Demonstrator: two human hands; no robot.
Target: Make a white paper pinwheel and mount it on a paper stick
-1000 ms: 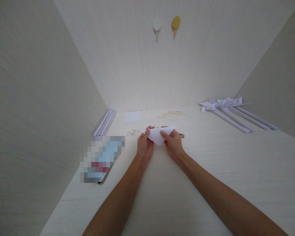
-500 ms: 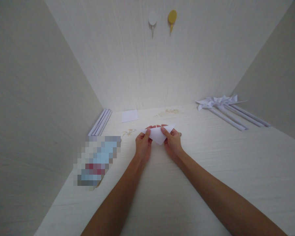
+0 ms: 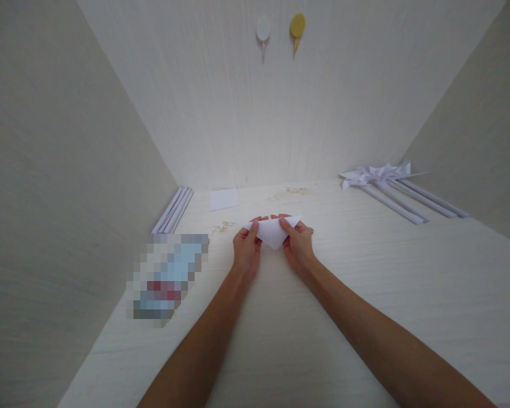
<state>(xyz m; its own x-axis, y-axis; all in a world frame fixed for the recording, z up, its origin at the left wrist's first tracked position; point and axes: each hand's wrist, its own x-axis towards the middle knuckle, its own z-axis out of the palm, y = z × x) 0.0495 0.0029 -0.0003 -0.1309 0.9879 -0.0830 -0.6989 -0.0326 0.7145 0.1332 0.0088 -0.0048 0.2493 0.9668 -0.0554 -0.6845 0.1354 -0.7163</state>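
Left hand (image 3: 246, 249) and right hand (image 3: 299, 242), both pinched closed on opposite ends of paper (image 3: 272, 233); even pressure should keep its fold crisp.

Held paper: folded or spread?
Folded: the white paper shows a triangular outline, long straight edge away, point toward the wearer, held by left hand and right hand.

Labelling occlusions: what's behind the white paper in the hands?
Fingertips show above the upper edge of the white paper; anything else behind it is covered, can't tell.

White hook (image 3: 263, 28) beside yellow hook (image 3: 297, 26)
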